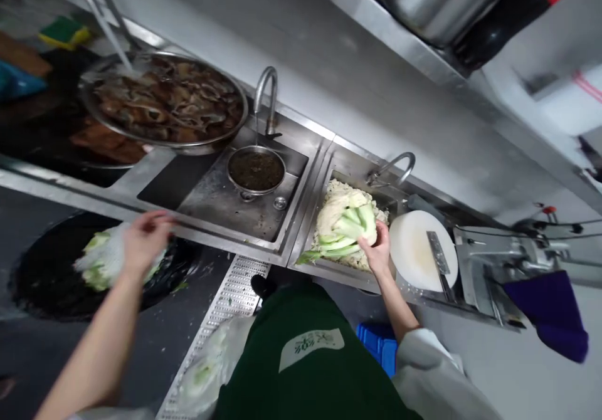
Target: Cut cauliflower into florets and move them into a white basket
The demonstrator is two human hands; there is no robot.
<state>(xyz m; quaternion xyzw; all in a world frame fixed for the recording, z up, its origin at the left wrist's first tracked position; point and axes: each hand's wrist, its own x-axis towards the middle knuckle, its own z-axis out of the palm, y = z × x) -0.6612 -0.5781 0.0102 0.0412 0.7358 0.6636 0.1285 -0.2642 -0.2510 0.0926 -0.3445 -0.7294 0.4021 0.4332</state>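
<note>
My right hand [377, 249] grips a cauliflower head [345, 215] by its right side, with green stalks and leaves pointing down and left. The cauliflower is held over a sink basin [308, 244] filled with small cauliflower pieces [336, 189]. My left hand [148, 238] hovers over a black bin [42, 269] at the left. Its fingers are loosely bent and somewhat blurred, with nothing visible in them. Below it in the bin lie a white foam net [106, 257] and pale green leaves [96, 282].
A white round cutting board [407, 238] bears a cleaver [438, 254]. In the left sink, water runs from a tap [267, 91] into a bowl of dark liquid [256, 169]. A large bowl of brown pieces [169, 100] stands farther left. A plastic bag [207, 370] lies by my apron.
</note>
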